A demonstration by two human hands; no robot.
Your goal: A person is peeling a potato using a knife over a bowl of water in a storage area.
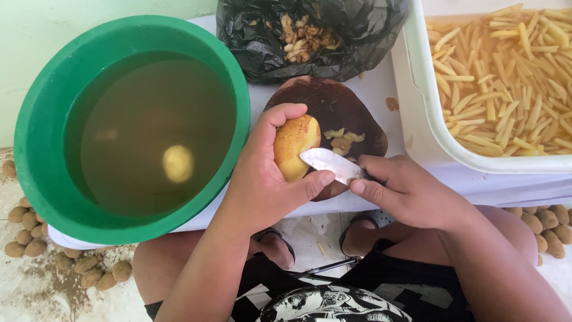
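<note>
Potato: the potato [294, 146] is held above the near edge of the brown board, in the middle of the scene; its long axis runs from near-left to far-right, the rounder far end pointing up toward the black bag, most of the facing side already yellow and bare.
Left hand: the left hand [262, 179] is closed around the potato, thumb curled over its far end, a finger pressed under its near end.
Knife: the knife [330, 164] lies nearly level, blade pointing left, its tip against the potato's near right side.
Right hand: the right hand [405, 191] is closed on the knife's handle, thumb on the base of the blade.
Board: the round brown board [345, 107] lies under the hands with a few peel scraps [342, 140] on it.
Basin: the green basin [128, 125] at left holds cloudy water and one peeled potato [178, 163].
Bag: the black bag [310, 36], far centre, holds peelings.
Tub: the white tub [429, 113] at right is full of cut potato sticks [506, 77].
Floor: unpeeled potatoes [27, 229] lie at near left and near right.
</note>
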